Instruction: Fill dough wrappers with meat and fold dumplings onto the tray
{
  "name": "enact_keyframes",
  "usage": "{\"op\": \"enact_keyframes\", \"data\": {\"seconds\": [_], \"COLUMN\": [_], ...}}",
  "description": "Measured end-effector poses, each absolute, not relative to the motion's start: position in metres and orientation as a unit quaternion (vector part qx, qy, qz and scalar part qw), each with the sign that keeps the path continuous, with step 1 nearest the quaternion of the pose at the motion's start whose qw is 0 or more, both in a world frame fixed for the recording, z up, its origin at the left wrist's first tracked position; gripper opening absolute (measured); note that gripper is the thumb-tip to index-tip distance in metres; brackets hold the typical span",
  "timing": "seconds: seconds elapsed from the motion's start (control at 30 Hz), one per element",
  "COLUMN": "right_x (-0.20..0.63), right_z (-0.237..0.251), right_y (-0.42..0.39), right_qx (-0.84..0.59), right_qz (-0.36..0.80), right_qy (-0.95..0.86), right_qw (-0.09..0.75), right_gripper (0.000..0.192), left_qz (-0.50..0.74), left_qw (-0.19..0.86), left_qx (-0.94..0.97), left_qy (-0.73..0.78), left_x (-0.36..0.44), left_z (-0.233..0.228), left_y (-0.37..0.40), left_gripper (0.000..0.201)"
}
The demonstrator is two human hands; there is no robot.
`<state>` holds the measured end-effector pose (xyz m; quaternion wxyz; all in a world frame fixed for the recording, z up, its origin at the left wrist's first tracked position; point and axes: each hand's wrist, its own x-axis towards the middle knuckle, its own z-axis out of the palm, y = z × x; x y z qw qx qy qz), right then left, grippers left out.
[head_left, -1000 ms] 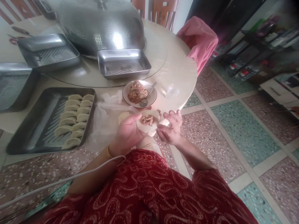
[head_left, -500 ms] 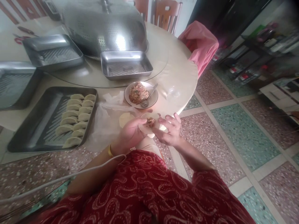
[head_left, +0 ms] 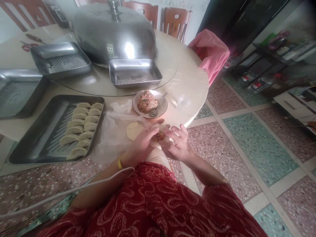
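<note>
1. No brand, label or writing can be read on anything here.
2. Both forearms come forward from the red patterned garment (head_left: 158,204) and meet just off the near edge of the round table (head_left: 187,82). The left hand (head_left: 142,144) has its back turned up, with a yellow bangle (head_left: 119,162) at the wrist. The right hand (head_left: 177,144) faces it, fingers (head_left: 178,131) curled inward.
3. Between them sits a dumpling wrapper (head_left: 160,135) with a dab of filling showing. Both hands are closed around it, fingertips pinching its edges from either side.
4. Just left of the grip lies a loose round wrapper (head_left: 133,130) on a plastic sheet (head_left: 111,138).
5. Just beyond the grip stands a plate of filling (head_left: 148,102) with a spoon (head_left: 157,107) in it.
6. Farther left, a metal tray (head_left: 37,138) holds rows of folded dumplings (head_left: 80,128).
</note>
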<state>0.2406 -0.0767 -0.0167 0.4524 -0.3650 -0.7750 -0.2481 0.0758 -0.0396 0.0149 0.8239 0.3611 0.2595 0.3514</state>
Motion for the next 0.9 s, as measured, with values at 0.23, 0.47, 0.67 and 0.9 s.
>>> {"op": "enact_keyframes", "data": {"seconds": [0.23, 0.47, 0.67, 0.9], "right_x": [0.236, 0.23, 0.226, 0.217], "right_z": [-0.026, -0.024, -0.022, -0.013], "right_y": [-0.085, -0.088, -0.088, -0.083], "right_qx": [-0.397, -0.403, -0.442, -0.485], "right_qz": [-0.245, -0.217, -0.181, -0.132], "right_qy": [-0.769, -0.772, -0.749, -0.698], "right_qw": [0.437, 0.441, 0.459, 0.511], "right_gripper": [0.017, 0.014, 0.013, 0.01], "left_qz": [0.35, 0.334, 0.337, 0.325], "left_qw": [0.809, 0.752, 0.754, 0.797], "left_qx": [0.358, 0.45, 0.465, 0.419], "left_qy": [0.307, 0.346, 0.32, 0.289], "left_x": [0.079, 0.079, 0.075, 0.072], "left_z": [0.016, 0.013, 0.015, 0.009], "left_y": [-0.045, -0.046, -0.049, -0.054], "left_gripper": [0.035, 0.02, 0.022, 0.041]}}
